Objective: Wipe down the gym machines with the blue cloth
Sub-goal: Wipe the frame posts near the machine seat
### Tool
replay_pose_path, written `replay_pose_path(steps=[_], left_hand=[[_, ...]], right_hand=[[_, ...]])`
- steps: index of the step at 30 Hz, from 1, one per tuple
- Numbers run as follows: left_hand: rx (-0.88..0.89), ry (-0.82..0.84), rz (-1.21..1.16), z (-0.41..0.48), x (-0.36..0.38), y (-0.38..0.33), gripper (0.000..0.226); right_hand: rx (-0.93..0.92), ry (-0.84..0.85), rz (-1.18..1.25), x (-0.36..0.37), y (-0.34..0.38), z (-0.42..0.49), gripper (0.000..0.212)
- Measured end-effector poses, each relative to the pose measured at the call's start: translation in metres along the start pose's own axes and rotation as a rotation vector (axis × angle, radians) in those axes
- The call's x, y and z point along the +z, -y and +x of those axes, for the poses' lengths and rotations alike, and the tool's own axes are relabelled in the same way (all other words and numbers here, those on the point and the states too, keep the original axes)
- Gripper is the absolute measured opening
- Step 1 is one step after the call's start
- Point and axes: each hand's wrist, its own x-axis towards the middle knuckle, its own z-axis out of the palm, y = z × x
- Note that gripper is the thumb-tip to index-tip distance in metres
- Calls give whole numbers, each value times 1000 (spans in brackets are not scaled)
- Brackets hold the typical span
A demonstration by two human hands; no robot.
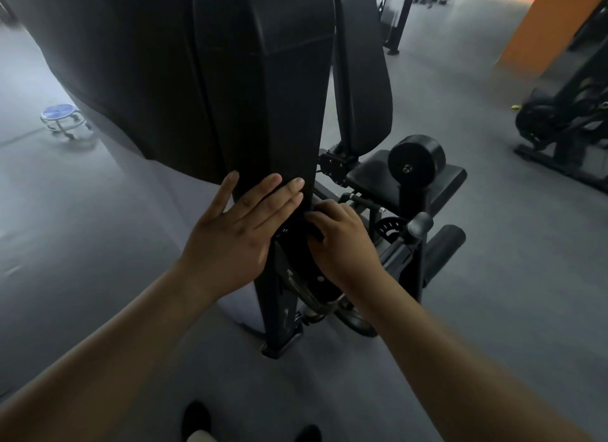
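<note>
A black gym machine stands in front of me, and its tall padded panel (263,79) narrows toward my hands. My left hand (237,224) lies flat on the panel's lower end, fingers straight and spread. My right hand (339,241) is just to the right of it, with the fingers curled round a dark bunched piece (293,228) held against the machine's frame. That piece looks like the blue cloth, very dark in this light and mostly hidden under the fingers. Below the hands, the frame's post and foot (279,346) reach the floor.
Behind the panel are the machine's backrest (362,79), seat (371,175) and round roller pad (416,158). A low stool with a blue top (62,116) stands on the grey floor at the left. Another black machine (566,119) and an orange wall (539,30) are at the right.
</note>
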Motion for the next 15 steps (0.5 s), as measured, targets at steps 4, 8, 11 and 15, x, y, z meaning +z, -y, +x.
replay_pose_path(steps=[4, 8, 11, 15], left_hand=[[-5, -7, -13, 0, 2, -2, 76], [-2, -13, -2, 0, 2, -1, 76], [-4, 4, -20, 0, 2, -3, 77], [-12, -10, -10, 0, 4, -3, 77]], right_hand=[[-132, 79, 16, 5, 13, -11, 25], [18, 11, -3, 1, 0, 0, 24], [-126, 65, 52, 7, 20, -9, 24], [-4, 30, 54, 3, 10, -6, 27]])
